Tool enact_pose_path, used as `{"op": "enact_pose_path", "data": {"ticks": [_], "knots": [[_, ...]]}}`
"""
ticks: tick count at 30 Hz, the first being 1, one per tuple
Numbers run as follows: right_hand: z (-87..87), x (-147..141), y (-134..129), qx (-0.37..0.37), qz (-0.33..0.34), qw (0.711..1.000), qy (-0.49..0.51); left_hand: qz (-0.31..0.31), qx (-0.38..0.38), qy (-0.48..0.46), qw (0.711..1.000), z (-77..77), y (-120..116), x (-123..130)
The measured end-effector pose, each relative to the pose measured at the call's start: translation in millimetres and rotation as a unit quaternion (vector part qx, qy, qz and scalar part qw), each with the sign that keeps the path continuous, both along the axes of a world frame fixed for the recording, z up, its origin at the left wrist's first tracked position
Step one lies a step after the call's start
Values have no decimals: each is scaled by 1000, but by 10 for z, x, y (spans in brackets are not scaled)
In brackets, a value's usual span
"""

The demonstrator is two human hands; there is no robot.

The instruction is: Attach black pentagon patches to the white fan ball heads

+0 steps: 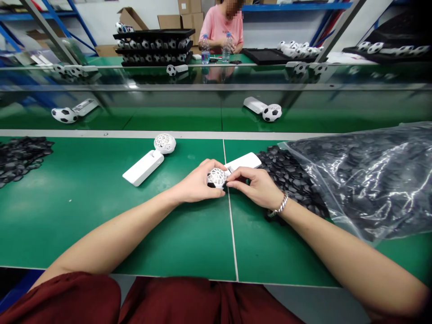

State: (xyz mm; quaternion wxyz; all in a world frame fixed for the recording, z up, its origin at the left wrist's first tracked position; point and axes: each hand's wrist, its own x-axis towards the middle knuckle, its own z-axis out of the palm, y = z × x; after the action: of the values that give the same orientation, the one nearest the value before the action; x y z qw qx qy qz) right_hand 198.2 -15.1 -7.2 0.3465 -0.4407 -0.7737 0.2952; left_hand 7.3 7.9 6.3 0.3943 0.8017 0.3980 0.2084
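Note:
A white handheld fan with a football-shaped head and an open grille lies at the middle of the green table, its handle pointing to the upper right. My left hand is closed around the fan head, thumb below and fingers above. At the head's right side, my right hand pinches a small black piece against the rim; the fingertips hide most of it. Just beyond and right of that hand spreads a pile of black pieces. Another white handheld fan lies to the left, untouched.
A clear plastic bag of black pieces covers the right side. More black pieces lie far left. Ball-headed fans rest on the strip beyond the table. Stacked black trays and a person in pink are across.

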Motion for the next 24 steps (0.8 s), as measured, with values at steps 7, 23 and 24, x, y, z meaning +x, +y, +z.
{"op": "enact_pose_path", "data": {"ticks": [7, 23, 24], "knots": [[-46, -21, 50, 12, 12, 1000, 21, 42, 47, -29, 998, -60, -47, 75], [-76, -31, 68, 7, -25, 1000, -6, 57, 63, -48, 995, -123, -64, 84], [-75, -28, 60, 5, -31, 999, -18, 60, 72, -52, 994, -131, -62, 88]]}}
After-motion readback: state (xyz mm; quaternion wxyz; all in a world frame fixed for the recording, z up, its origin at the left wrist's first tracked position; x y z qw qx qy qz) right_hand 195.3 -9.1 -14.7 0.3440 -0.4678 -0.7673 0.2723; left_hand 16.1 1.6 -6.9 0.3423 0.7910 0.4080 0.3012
